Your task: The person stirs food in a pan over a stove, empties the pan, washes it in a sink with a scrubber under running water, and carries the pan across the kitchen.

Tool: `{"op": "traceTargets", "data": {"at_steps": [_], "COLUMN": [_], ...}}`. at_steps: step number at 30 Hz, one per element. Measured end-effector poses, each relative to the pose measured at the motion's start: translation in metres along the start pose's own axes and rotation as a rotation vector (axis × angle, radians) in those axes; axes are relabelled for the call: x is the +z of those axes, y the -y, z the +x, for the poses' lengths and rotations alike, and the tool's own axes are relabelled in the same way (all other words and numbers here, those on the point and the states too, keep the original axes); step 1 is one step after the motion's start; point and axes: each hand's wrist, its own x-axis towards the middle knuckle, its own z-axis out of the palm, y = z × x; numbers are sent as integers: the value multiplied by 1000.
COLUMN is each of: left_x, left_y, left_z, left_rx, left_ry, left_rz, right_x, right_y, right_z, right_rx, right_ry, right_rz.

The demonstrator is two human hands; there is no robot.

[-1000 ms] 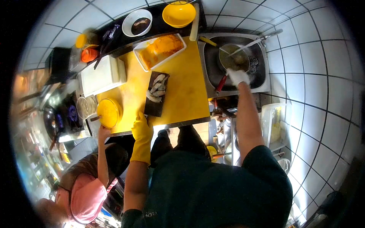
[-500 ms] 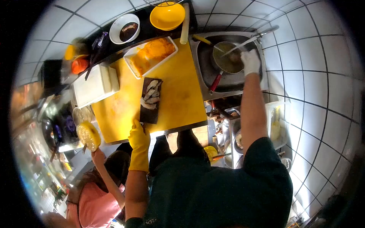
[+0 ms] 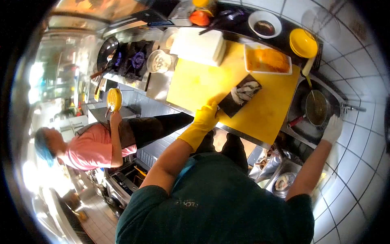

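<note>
My left hand (image 3: pixel 207 117), in a yellow rubber glove, is closed at the near corner of a dark rectangular slab (image 3: pixel 232 109) on the yellow cutting board (image 3: pixel 271 122). Whether the slab has a handle inside my grip is hidden. Several pale grey strips of food (image 3: pixel 243 92) lie on it. My right hand (image 3: pixel 333 128), in a whitish glove, is at the right side of the sink (image 3: pixel 295 106), below the tap (image 3: pixel 354 108). Its fingers are too indistinct to read. Beside it in the sink sits a pan (image 3: pixel 316 107) with a red handle, holding cloudy liquid.
A white tray of orange food (image 3: pixel 287 70), a white bowl with dark sauce (image 3: pixel 275 33) and yellow bowls (image 3: pixel 304 42) stand behind the board. White containers (image 3: pixel 199 45) are on its left. A co-worker in pink (image 3: pixel 95 146) holds a yellow strainer-like item (image 3: pixel 115 99) near the lit stove (image 3: pixel 138 61).
The view has swung left, showing more of the co-worker and stove. My right hand has moved from over the pan to the sink's side near the tap. My left hand stays at the slab's corner.
</note>
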Motion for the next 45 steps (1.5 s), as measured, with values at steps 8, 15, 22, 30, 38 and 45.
{"op": "traceTargets", "data": {"at_steps": [8,15,22,30,38,45], "left_x": [13,-1,-43,-113,-184,-267], "left_y": [4,5,32,102,270,459], "left_z": [-8,-23,-69,-129,-139,-77], "left_rx": [160,104,26,-127,-328,-453], "left_ry": [-144,-146,-140,-209,-409,-699], "left_rz": [-326,-295,-185,-337,-223,-175], "right_x": [25,70,100,149,193,239], "right_y": [-1,44,54,22,-16,-61], "right_z": [-147,-212,-237,-264,-298,-360], "right_rx": [-43,26,-96,35,14,-20], "right_ry": [308,10,71,8,-20,-43], "right_rz": [-321,-200,-497,-336,-374,-375]}}
